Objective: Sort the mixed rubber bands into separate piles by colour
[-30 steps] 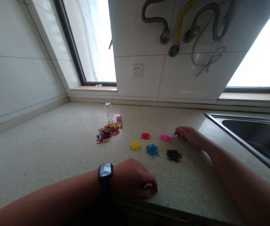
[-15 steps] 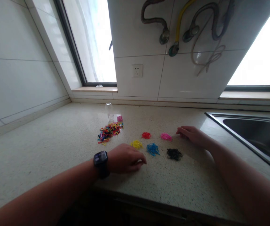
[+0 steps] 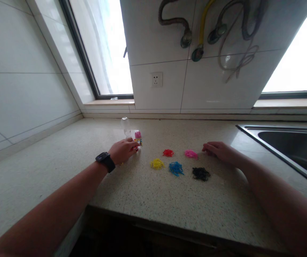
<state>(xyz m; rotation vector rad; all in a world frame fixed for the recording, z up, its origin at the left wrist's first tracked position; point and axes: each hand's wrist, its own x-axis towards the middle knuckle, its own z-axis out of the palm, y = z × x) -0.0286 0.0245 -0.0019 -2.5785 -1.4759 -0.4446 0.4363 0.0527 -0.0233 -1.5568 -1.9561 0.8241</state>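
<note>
My left hand [image 3: 122,150], with a dark watch [image 3: 105,161] on the wrist, reaches down over the multicoloured pile of small rubber bands [image 3: 138,141] and covers most of it. Its fingers are bent together at the pile; what is between them is hidden. My right hand [image 3: 217,152] rests on the counter with fingers curled closed, its tips just right of the pink rubber bands [image 3: 191,154]. Whether it holds anything I cannot make out. Between the hands lie separate heaps of red [image 3: 168,152], yellow [image 3: 157,164], blue [image 3: 176,168] and black rubber bands [image 3: 201,174].
A clear bottle [image 3: 126,126] stands behind the mixed pile, a pink cap [image 3: 137,134] beside it. The speckled counter [image 3: 142,200] ends at a front edge near me. At right is a steel sink [image 3: 290,146]. The tiled wall carries a socket [image 3: 157,79] and hoses [image 3: 203,28].
My left hand has moved left and away from me, from beside the yellow and blue heaps onto the mixed pile. My right hand stays by the pink heap. The view has shifted slightly.
</note>
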